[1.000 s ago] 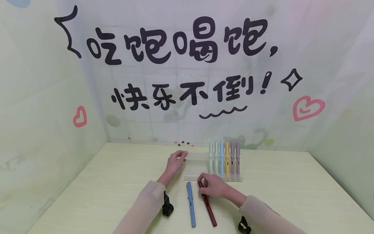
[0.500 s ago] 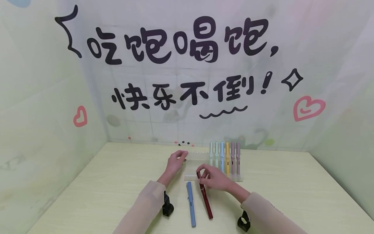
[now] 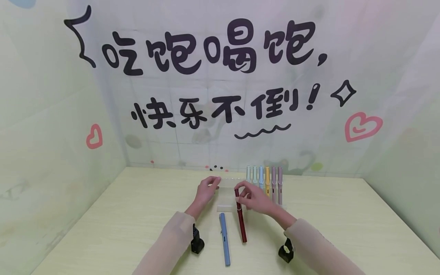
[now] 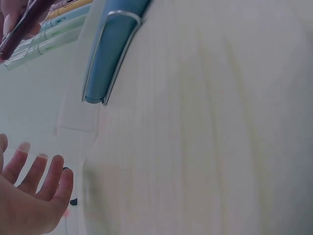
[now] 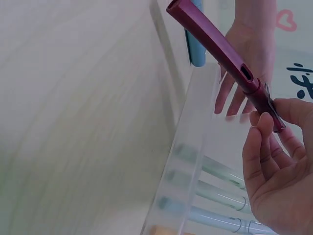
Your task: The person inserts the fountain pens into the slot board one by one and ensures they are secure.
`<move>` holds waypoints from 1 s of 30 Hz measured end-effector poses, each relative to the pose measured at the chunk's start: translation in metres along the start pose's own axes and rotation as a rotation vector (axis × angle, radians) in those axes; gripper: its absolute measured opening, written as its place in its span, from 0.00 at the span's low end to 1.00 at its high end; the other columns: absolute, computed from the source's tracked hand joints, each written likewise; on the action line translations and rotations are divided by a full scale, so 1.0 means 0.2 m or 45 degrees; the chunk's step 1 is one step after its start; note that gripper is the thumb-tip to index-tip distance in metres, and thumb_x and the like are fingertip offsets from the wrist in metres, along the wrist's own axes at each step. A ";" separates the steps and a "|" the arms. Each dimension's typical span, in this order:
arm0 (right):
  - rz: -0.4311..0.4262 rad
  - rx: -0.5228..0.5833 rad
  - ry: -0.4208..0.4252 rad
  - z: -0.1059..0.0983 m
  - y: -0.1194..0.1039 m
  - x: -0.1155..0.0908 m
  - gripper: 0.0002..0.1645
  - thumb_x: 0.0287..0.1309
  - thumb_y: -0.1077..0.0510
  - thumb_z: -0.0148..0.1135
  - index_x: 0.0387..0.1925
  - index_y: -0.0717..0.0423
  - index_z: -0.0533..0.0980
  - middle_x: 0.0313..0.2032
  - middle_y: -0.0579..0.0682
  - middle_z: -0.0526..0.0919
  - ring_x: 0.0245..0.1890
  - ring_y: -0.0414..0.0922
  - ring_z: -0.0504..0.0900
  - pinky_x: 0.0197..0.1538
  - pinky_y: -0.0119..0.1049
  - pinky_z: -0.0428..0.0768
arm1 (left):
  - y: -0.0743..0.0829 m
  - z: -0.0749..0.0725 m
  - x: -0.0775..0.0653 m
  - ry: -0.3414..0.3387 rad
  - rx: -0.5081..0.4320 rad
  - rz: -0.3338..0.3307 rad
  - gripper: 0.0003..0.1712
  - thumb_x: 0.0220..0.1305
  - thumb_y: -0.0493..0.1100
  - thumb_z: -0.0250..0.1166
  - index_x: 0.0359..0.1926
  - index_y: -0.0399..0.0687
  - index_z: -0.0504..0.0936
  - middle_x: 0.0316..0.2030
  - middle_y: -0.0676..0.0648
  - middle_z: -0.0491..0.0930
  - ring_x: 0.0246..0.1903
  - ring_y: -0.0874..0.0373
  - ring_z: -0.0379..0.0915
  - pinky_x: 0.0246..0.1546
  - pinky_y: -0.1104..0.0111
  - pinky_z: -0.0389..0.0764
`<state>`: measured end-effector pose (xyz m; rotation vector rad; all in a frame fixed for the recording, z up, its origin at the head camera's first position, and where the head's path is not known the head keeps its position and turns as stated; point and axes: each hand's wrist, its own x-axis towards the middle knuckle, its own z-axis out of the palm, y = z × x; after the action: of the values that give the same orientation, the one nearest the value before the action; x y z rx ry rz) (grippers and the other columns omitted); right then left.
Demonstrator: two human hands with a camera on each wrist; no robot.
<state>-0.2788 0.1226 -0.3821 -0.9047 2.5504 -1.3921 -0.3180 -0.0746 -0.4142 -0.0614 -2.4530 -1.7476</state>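
My right hand [image 3: 257,198] pinches a dark red fountain pen [image 3: 242,225] near its clip end, between thumb and fingers. The pen slants with its other end toward me, over the front ledge of a clear plastic pen rack [image 3: 225,209]. At the rack's far left corner my left hand [image 3: 206,190] holds the edge; in the left wrist view its fingers [image 4: 48,188] show beside the clear plastic. A blue fountain pen [image 3: 224,240] lies on the table in front of the rack, its clip end close to the ledge.
Several capped pens stand side by side in the rack's right part: pale green pens [image 3: 248,175], a light blue pen [image 3: 261,175], a yellow pen [image 3: 267,177] and purple pens [image 3: 280,179]. A printed backdrop [image 3: 192,152] rises behind the pale wood table [image 3: 137,214].
My right hand has raised the dark red pen off the table and moved it away from me, toward the rack, turning it straighter. The left hand and the blue pen have stayed put.
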 end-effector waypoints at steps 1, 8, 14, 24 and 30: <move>0.004 -0.003 0.008 -0.01 0.00 0.00 0.15 0.57 0.58 0.56 0.46 0.53 0.68 0.27 0.49 0.75 0.20 0.50 0.75 0.23 0.42 0.76 | 0.00 0.00 0.00 0.000 -0.003 -0.001 0.21 0.64 0.52 0.51 0.46 0.39 0.75 0.42 0.43 0.75 0.39 0.51 0.75 0.37 0.64 0.75; 0.055 0.001 0.079 -0.04 -0.02 0.02 0.16 0.56 0.60 0.57 0.46 0.52 0.67 0.28 0.49 0.75 0.20 0.50 0.75 0.24 0.41 0.76 | 0.00 0.00 0.00 -0.001 -0.004 0.001 0.22 0.63 0.53 0.52 0.46 0.39 0.75 0.42 0.43 0.75 0.38 0.51 0.75 0.36 0.64 0.75; 0.056 -0.018 0.137 -0.08 -0.02 0.05 0.16 0.55 0.61 0.57 0.47 0.52 0.67 0.28 0.49 0.76 0.18 0.44 0.73 0.24 0.42 0.75 | 0.00 0.00 0.00 0.006 0.010 0.006 0.22 0.63 0.53 0.52 0.45 0.39 0.75 0.41 0.42 0.75 0.38 0.51 0.75 0.37 0.64 0.74; 0.021 -0.006 0.204 -0.12 -0.03 0.08 0.17 0.55 0.61 0.57 0.47 0.52 0.67 0.29 0.51 0.76 0.18 0.48 0.74 0.26 0.49 0.75 | 0.00 0.00 0.01 0.007 0.014 0.002 0.21 0.63 0.51 0.52 0.45 0.39 0.75 0.40 0.43 0.75 0.37 0.51 0.75 0.36 0.64 0.75; 0.001 0.010 0.239 -0.14 -0.04 0.09 0.18 0.55 0.60 0.57 0.48 0.52 0.67 0.29 0.52 0.76 0.20 0.53 0.75 0.24 0.48 0.75 | -0.01 0.00 0.01 0.002 0.010 -0.011 0.21 0.63 0.52 0.52 0.46 0.40 0.75 0.40 0.44 0.75 0.37 0.52 0.75 0.36 0.65 0.74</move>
<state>-0.3001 0.1315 -0.3563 -0.8077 2.6754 -1.5541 -0.3197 -0.0751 -0.4156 -0.0487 -2.4627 -1.7406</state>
